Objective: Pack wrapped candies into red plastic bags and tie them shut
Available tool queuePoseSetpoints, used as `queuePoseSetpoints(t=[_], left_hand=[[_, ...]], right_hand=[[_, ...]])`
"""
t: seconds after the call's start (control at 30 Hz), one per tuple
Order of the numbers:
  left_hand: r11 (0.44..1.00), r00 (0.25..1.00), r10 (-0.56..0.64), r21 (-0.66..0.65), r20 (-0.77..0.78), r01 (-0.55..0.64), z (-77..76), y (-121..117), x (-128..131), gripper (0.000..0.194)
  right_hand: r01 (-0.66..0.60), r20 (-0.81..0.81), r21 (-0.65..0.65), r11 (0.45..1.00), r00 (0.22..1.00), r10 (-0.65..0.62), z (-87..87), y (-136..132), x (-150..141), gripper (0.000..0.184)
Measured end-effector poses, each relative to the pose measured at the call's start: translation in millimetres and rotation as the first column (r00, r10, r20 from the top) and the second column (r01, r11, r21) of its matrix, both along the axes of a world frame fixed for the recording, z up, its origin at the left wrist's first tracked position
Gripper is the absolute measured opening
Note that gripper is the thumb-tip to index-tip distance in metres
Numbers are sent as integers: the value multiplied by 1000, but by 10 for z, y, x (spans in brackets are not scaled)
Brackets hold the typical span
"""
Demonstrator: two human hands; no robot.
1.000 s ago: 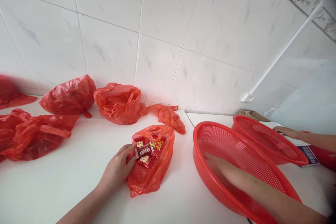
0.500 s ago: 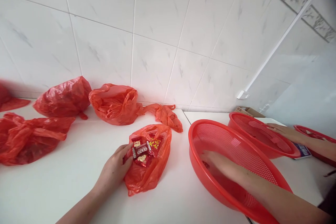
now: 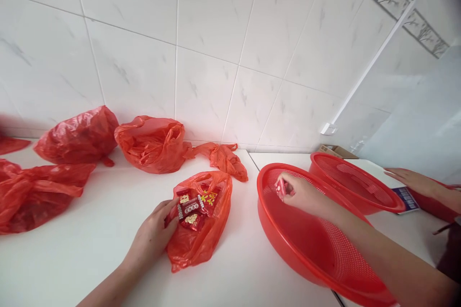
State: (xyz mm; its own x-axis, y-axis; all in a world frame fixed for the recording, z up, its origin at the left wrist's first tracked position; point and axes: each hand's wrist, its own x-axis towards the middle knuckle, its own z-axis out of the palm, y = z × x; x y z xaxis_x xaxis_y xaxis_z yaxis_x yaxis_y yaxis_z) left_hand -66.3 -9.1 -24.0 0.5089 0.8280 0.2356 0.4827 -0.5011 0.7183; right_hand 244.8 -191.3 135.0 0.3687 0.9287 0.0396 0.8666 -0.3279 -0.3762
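Pinching a small, red-and-white wrapped packet above the oval-looking, red plastic basket, the right hand should find it light and slippery, best held mid-body. The left hand grips the thin, red plastic bag by its floppy left edge.

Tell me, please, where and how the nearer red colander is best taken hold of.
Probably by the left side of the colander's rim, coming from the left and hooking underneath: it is raised and uncovered there, while the right forearm crosses the opposite side.
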Motion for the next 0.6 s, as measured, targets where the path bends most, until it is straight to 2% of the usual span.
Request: queuePoseSetpoints(t=[0.07,0.13,0.23,0.33,0.4,0.47,0.53,0.6], left_hand=[[1000,1000,5,-12,18,-4,28,-18,8,41],[1000,1000,7,-22,15,-7,61,-35,12,42],[1000,1000,0,-21,6,0,102,-53,3,43],[1000,1000,-13,-15,19,13,120,-62,-15,43],[1000,999,-19,-10,34,20,116,-65,-22,43],[1000,998,-26,-8,53,27,102,-66,-22,43],[1000,997,-28,-7,75,29,84,-64,-15,43],[1000,995,-23,-11,95,25,66,-59,-5,42]], right_hand=[[-90,-31,40,995,995,91,170,85,-244,9],[-253,-48,34,967,966,254,258,199,-538,13],[-498,65,-12,867,865,498,200,445,-929,18],[-580,215,-33,814,791,573,74,693,-1116,19],[-558,254,-20,830,800,544,77,750,-1104,21],[-474,258,-1,881,851,458,161,676,-996,16],[-322,212,-13,947,924,318,259,493,-808,4],[-181,124,-103,978,973,193,287,251,-570,15]])
